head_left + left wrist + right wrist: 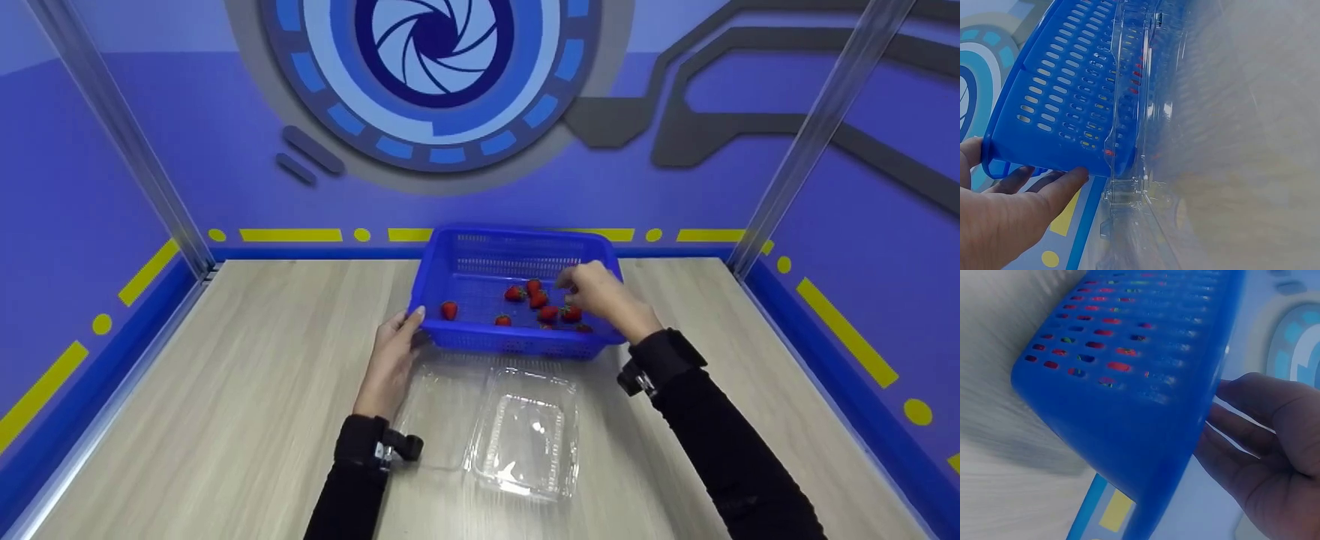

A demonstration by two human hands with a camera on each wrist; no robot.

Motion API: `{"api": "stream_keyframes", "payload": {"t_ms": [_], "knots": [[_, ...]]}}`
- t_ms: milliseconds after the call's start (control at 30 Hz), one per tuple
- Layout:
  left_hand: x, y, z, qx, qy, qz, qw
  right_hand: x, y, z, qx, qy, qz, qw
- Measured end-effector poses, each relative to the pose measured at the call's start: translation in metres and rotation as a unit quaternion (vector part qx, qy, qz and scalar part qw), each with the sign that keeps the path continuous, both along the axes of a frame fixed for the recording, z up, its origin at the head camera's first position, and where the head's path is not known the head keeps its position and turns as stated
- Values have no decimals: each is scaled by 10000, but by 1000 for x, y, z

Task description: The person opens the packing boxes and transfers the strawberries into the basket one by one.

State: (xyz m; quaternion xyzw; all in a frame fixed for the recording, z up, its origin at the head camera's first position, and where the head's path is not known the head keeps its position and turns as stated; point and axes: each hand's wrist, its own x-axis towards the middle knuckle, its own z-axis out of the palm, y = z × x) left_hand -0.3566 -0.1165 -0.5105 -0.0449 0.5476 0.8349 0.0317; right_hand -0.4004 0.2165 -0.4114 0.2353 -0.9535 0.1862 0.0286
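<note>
A blue plastic basket (480, 341) with slotted walls stands at the back of the table, with several red strawberries (538, 299) on its floor. At its near left corner my left hand (390, 360) grips the rim, thumb on top and fingers against the outer wall (1033, 219). My right hand (600, 294) reaches over the right side into the basket, fingers loosely bent just above the strawberries on that side. Between its thumb and fingers I see nothing held. In the right wrist view the basket wall (1112, 416) hides those fingertips.
A clear plastic clamshell box (525, 442) lies unfolded on the wooden table (285, 375) in front of the basket, near my left wrist. Blue printed panels (495, 202) with yellow marks enclose the back and sides.
</note>
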Motion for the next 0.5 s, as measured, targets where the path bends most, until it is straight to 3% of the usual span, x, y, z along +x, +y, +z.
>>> {"api": "stream_keyframes", "payload": {"t_ms": [100,200,333,400,467,500], "knots": [[0,1,1,-11,-1,3,10000,11,-1,-2,-45,176,101,9998],[1,3,1,-128,-25,85,9999,30,-1,-5,-188,697,337,9968],[8,2,9,-1001,66,346,9944,69,-2,-8,-406,1443,648,9866],[16,-4,21,-1896,239,451,9805,94,-5,-10,-499,1505,662,9851],[27,-11,35,-2934,524,477,9534,122,-7,-13,-550,1343,543,9879],[35,-14,42,-3442,651,404,9358,136,-7,-16,-550,1189,453,9904]]}}
